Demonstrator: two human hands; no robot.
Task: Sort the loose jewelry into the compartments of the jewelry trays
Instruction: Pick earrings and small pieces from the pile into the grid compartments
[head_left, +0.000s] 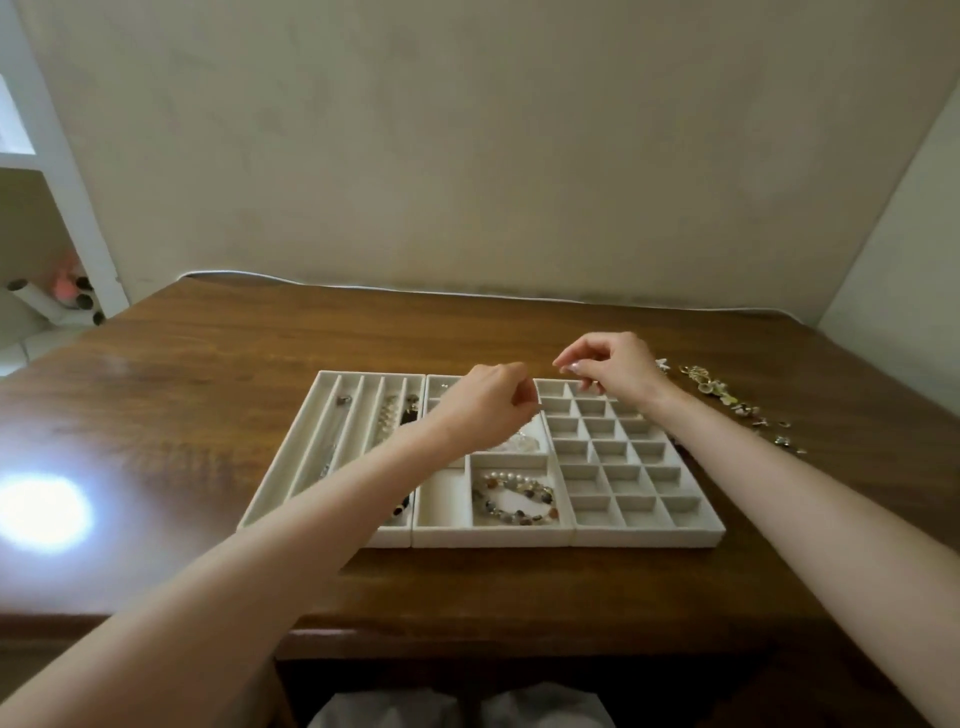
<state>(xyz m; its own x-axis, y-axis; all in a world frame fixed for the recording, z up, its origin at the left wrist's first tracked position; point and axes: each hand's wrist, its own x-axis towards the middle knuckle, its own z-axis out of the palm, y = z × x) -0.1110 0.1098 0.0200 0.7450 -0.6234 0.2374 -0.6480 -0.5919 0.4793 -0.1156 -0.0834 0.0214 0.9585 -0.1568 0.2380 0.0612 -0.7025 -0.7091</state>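
Note:
Three white jewelry trays stand side by side on the wooden table. The left tray (332, 387) has long slots with necklaces (387, 415) in them. In the middle tray (441, 499), a beaded bracelet (519, 499) lies in the front compartment. The right tray (691, 499) is a grid of small compartments. My left hand (485, 410) hovers over the back of the middle tray with its fingers curled; nothing shows in them. My right hand (610, 371) is above the grid tray's back row, thumb and forefinger pinched on something too small to make out.
A line of loose jewelry (727, 400), gold and pale pieces, lies on the table right of the grid tray. The wall runs close behind the table's far edge. A bright light glare (41, 512) sits on the tabletop at the left. White shelving stands beyond the left corner.

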